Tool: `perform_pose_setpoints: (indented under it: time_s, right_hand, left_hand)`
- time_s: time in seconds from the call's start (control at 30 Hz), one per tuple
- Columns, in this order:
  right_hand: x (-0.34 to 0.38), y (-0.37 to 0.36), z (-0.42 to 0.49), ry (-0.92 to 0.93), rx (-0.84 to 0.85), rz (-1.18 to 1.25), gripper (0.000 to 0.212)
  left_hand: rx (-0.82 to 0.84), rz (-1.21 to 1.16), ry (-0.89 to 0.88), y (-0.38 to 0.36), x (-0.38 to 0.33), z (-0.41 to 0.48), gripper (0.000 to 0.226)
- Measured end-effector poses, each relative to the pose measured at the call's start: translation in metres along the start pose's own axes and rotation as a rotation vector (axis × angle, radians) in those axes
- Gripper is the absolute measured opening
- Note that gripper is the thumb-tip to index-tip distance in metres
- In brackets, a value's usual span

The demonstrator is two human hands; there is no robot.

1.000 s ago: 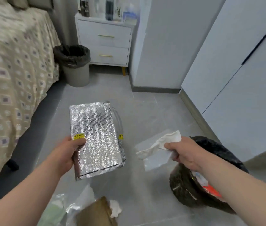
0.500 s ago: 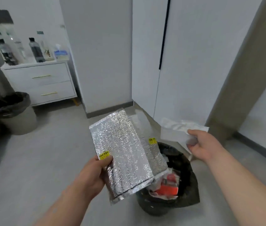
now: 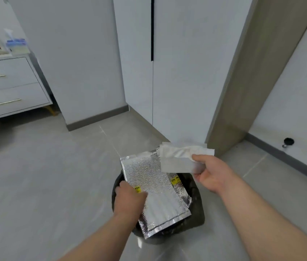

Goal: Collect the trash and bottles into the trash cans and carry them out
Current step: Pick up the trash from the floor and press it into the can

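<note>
Bags [image 3: 154, 185] of shiny silver foil are hanging over the black-lined trash can [image 3: 197, 210], and your left hand [image 3: 128, 198] is gripping them. Your right hand [image 3: 211, 174] is pinching white paper [image 3: 179, 155] beside them. The bags are hiding the can's inside.

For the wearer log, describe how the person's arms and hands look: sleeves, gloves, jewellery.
The left hand and right hand are bare, no gloves. The left forearm and right forearm are uncovered as far as the frame shows; no sleeve edge appears. No watch, bracelet or ring is visible, though some fingers are partly hidden.
</note>
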State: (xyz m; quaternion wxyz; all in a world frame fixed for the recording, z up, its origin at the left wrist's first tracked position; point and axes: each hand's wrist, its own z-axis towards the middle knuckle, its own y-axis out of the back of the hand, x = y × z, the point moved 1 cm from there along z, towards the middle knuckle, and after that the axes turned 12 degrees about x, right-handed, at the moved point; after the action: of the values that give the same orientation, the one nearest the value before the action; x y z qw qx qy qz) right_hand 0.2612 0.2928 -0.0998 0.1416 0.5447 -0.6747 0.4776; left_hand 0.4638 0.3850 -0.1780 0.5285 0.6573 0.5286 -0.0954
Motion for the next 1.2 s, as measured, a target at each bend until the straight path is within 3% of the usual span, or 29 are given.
perform_pose_setpoints:
  time_s: [0.1,0.17,0.3,0.5,0.7,0.87,0.97,1.03,1.13,1.2]
  right_hand:
    - [-0.003,0.0,0.0,0.009,0.004,0.054,0.012]
    - [-0.004,-0.001,0.0,0.012,0.009,0.053,0.011]
    - [-0.007,-0.003,0.003,0.007,0.005,0.044,0.018]
    - [-0.006,0.0,0.007,0.028,-0.015,0.033,0.017]
    - [-0.009,0.007,0.012,0.011,-0.052,0.002,0.016]
    - [-0.01,0.001,0.017,-0.005,-0.027,0.02,0.016]
    - [-0.016,-0.002,0.017,-0.036,0.007,-0.022,0.018]
    - [-0.023,-0.006,0.016,-0.065,-0.009,-0.091,0.021]
    - [-0.039,-0.013,0.017,-0.088,-0.035,-0.25,0.03]
    - [-0.056,-0.015,0.02,-0.137,-0.029,-0.391,0.03]
  left_hand:
    - [-0.122,0.292,-0.205,0.01,-0.004,-0.01,0.091]
    - [-0.123,0.377,-0.377,0.019,0.002,-0.02,0.09]
    - [0.172,0.709,-0.607,0.012,0.026,-0.026,0.078]
    - [0.497,1.016,-0.39,-0.023,0.015,0.0,0.059]
    - [0.691,1.155,-0.175,-0.05,0.01,0.025,0.063]
    - [0.517,1.049,-0.332,-0.031,0.004,0.015,0.064]
    - [0.065,0.836,-0.566,-0.005,0.021,0.001,0.066]
    - [-0.124,0.682,-0.582,0.014,0.038,-0.004,0.081]
    - [0.11,0.571,-0.421,0.027,0.065,-0.002,0.116]
    - [0.166,0.574,-0.402,0.029,0.072,0.001,0.125]
